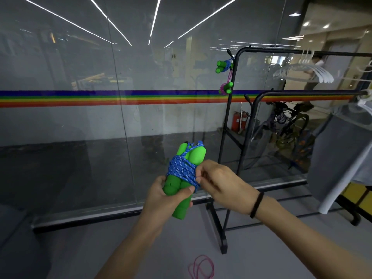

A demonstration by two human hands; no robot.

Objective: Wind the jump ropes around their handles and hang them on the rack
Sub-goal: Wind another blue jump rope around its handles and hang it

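Handles [194, 154], green and paired, are gripped low in the curled fingers of the left hand [163, 200], short of the rack [226, 117], so the wound blue rope [181, 170] is steadied while pinched by the right hand [223, 184], probably for tucking.

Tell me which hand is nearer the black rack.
Right. The right hand pinches the blue rope on the side of the green handles toward the black rack; the left hand grips the handles on the far side.
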